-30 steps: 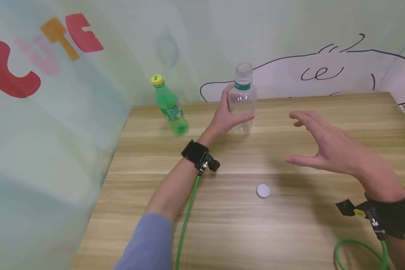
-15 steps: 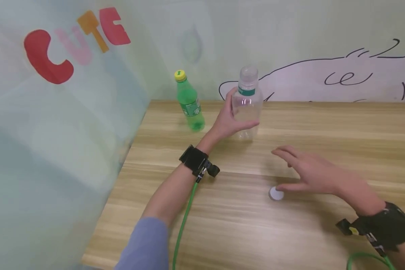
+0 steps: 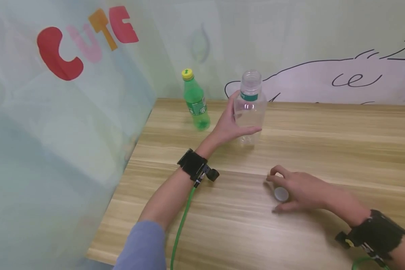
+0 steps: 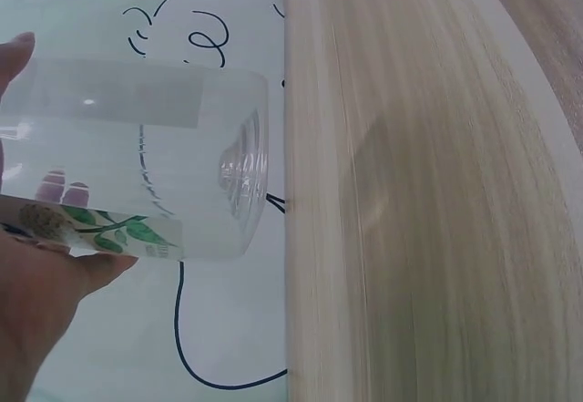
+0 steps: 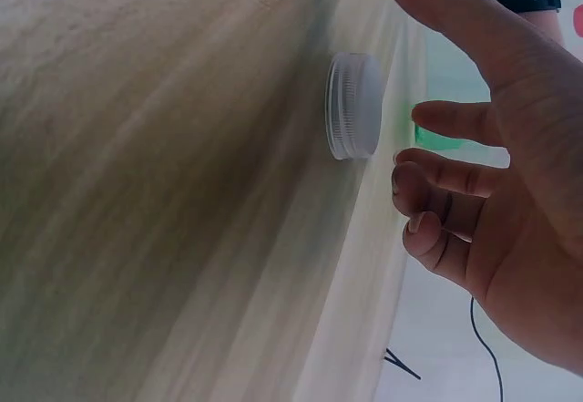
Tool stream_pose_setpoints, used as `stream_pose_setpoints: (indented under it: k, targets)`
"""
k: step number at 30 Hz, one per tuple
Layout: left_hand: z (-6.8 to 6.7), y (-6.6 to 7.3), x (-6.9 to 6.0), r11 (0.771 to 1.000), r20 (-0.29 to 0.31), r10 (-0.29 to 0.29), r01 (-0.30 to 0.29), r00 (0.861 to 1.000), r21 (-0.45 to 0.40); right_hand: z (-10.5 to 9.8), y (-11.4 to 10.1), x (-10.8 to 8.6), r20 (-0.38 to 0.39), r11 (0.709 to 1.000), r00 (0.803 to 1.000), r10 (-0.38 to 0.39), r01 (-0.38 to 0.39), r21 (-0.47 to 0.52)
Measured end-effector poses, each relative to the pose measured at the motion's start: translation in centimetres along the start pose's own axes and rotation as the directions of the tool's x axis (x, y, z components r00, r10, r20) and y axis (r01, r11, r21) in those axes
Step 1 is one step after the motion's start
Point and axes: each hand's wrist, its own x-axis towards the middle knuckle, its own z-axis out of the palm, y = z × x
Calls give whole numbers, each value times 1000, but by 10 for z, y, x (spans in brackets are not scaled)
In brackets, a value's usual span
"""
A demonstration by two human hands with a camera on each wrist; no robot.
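My left hand (image 3: 227, 123) grips a large clear bottle (image 3: 251, 112) round its body, thumb on the near side. The bottle is upright, has an uncapped mouth and a green band at its neck. In the left wrist view its base (image 4: 241, 170) appears raised off the tabletop. A white screw cap (image 3: 281, 194) lies flat on the table to the right of the bottle. Over it hovers my right hand (image 3: 303, 189), thumb and fingers spread to either side. The right wrist view shows a gap between the fingers and the ribbed cap (image 5: 355, 106).
A green soda bottle (image 3: 196, 101) with a yellow cap stands at the back left of the wooden table (image 3: 222, 225). Behind is a wall sheet (image 3: 175, 33) with cartoon drawings and letters. A green cable (image 3: 183, 225) runs from the left wrist band.
My right hand has come down and leftward to the cap, its fingers bending more. The left hand keeps its grip on the clear bottle. The head view has shifted left.
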Motion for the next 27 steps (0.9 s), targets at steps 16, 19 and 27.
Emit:
stream_pose_setpoints:
  k: [16, 19, 27]
  targets:
    - [-2, -2, -3, 1000, -22, -10, 10, 1000, 5, 1, -1, 1, -13, 999, 999, -34, 34, -34]
    - [-3, -4, -5, 1000, -32, -14, 14, 999, 0, 1, -1, 3, -26, 997, 998, -65, 64, -33]
    - [-6, -3, -6, 1000, -28, -22, 22, 999, -1, 4, -2, 4, -24, 996, 996, -81, 80, -30]
